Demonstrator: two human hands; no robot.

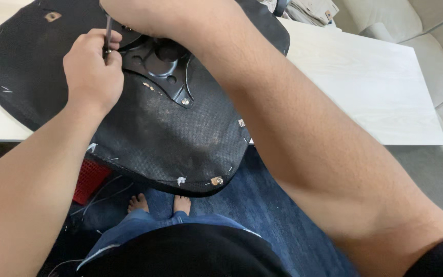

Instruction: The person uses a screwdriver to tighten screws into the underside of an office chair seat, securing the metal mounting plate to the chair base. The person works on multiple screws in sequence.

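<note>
A black chair seat (170, 138) lies upside down on the pale desk (365, 82), its fabric underside facing up and its near edge hanging past the desk's front edge. All places below are given from this seat.

Below the seat's near-left edge, on the floor, stands a red slotted basket (89, 179); what it holds cannot be made out.

Over the seat's upper left part, the left hand (91, 69) is closed in a fist, its grip clamped on a thin dark tool (107, 36). The tool's long axis runs nearly upright in the view, from the fist up toward the seat's far edge; its tip is hidden by the other hand.

Just right of that fist, at the seat's middle, a black metal mounting plate (162, 66) is fastened to the underside, one screw head (185, 101) showing at its near corner.

The right hand (149, 15) rests at the seat's far edge above the plate, touching it; whether its grip is closed on anything I cannot tell, since the fingers are hidden. Its forearm crosses the seat's right side.

Small metal brackets (216, 180) sit along the seat's near rim. Under the overhanging edge, bare feet (160, 203) stand on a blue rug (278, 215).
</note>
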